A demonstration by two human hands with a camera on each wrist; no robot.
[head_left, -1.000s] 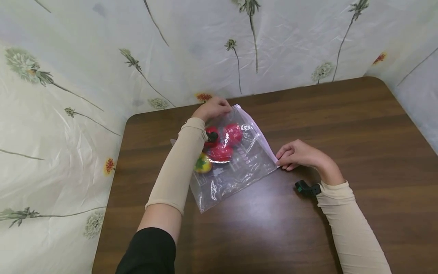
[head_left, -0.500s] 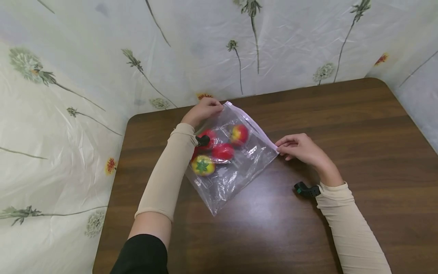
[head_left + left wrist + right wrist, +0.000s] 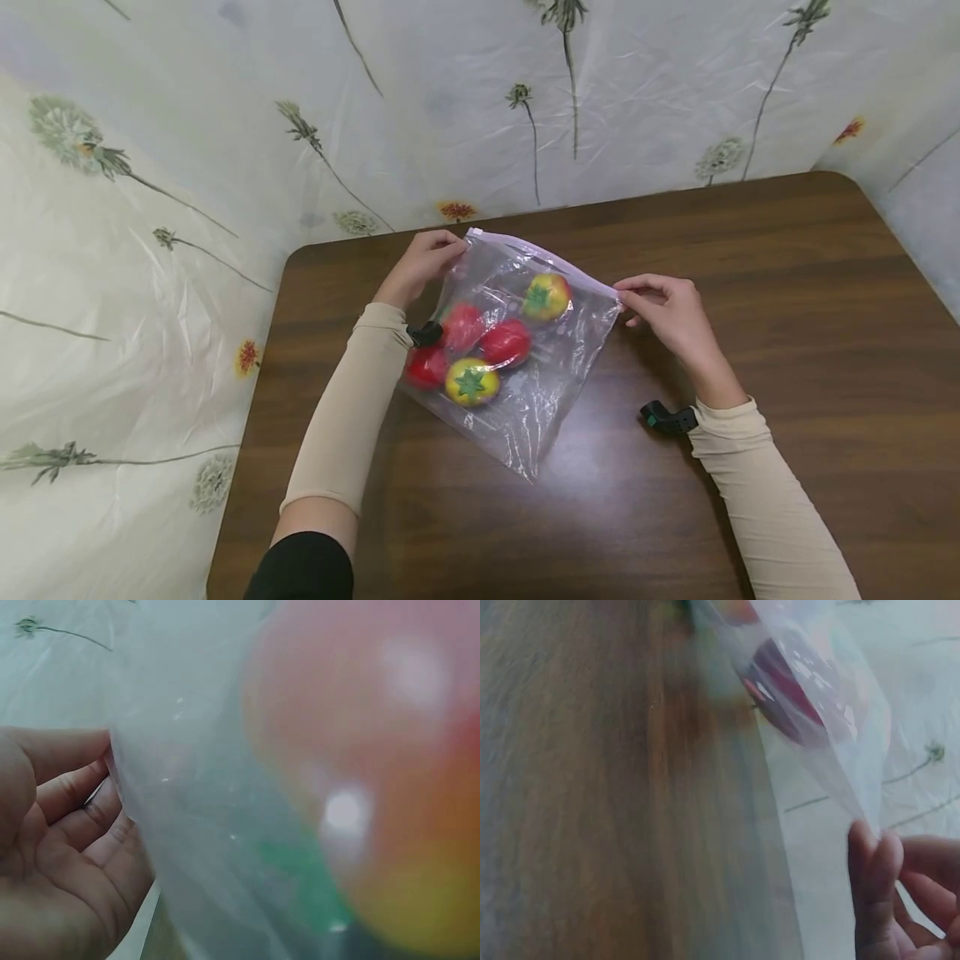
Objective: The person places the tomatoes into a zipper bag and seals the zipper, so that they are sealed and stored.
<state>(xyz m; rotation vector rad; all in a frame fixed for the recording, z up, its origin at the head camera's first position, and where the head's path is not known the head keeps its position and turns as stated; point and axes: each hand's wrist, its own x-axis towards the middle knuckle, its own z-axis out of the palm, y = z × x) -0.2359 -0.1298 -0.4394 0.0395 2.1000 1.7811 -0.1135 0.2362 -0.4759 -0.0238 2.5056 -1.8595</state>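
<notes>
A clear zip bag [image 3: 555, 375] with a pale purple slider strip [image 3: 540, 254] along its top lies stretched between the two hands. My left hand [image 3: 422, 265] pinches its upper left corner, by the slider end; the left wrist view shows thumb and fingertips on the bag's edge. At the opposite end of the strip, my right hand [image 3: 670, 312] pinches the other corner between thumb and fingers. Several red and yellow tomato-like fruits with green calyxes are inside, among them a yellow one [image 3: 472, 382], a red one [image 3: 506, 342] and a red-yellow one [image 3: 547, 297].
Under the bag is a brown wooden table [image 3: 765, 350] with rounded corners. A pale flower-printed sheet [image 3: 450, 108] hangs along its back and left edges. Each wrist wears a dark camera strap, such as the right one [image 3: 667, 418].
The left hand has moved left and slightly down, the right hand upward, turning the bag so its strip lies flatter. The fruits have shifted and show more clearly inside it.
</notes>
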